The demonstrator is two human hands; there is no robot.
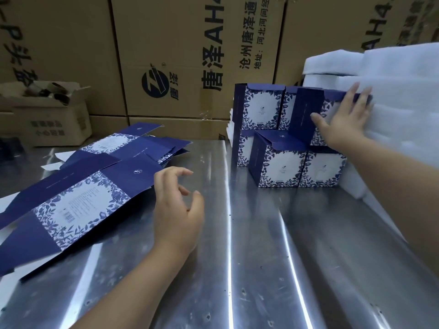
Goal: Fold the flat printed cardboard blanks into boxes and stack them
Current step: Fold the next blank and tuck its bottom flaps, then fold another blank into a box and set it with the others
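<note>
Right hand (pixel 344 122) pressing box (pixel 305 115), left hand (pixel 175 214) relaxed

Bright, glare streaks on table (pixel 261 257), warped edges

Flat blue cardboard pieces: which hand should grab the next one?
Probably left. The left hand hovers open beside the flat blanks, while the right hand rests flat on a folded box farther away.
</note>
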